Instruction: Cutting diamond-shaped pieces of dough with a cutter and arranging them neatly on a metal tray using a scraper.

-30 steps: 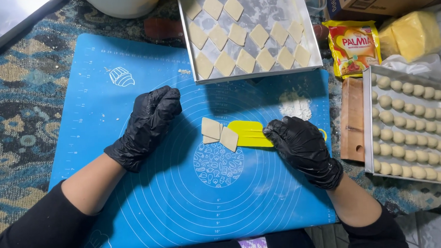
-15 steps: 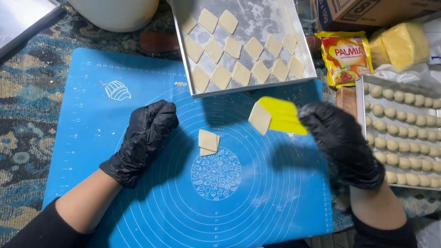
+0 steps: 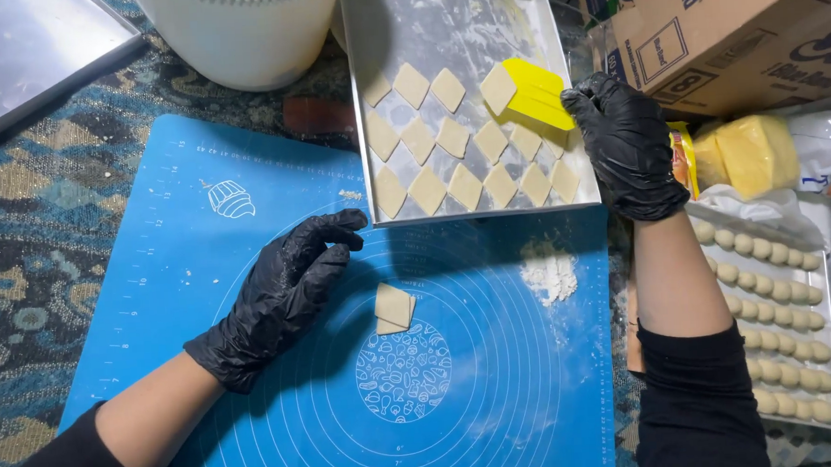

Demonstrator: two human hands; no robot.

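Head view – blue mat [image 3: 202, 271] on patterned rug [image 3: 32, 222] w/ tray [image 3: 481, 16].

Glossy black rubbery gloves [image 3: 628, 140], smooth blue silicone mat [image 3: 202, 271], floury metal tray [image 3: 444, 27], yellow plastic scraper [image 3: 542, 95]

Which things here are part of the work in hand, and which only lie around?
In use:
- right hand, holding the yellow scraper with a dough piece on it
- baking tray with dough diamonds
- left hand on the blue mat
- stacked dough pieces on the mat

Lying about:
- cardboard box
- white bucket
- tray of dough balls
- flour heap
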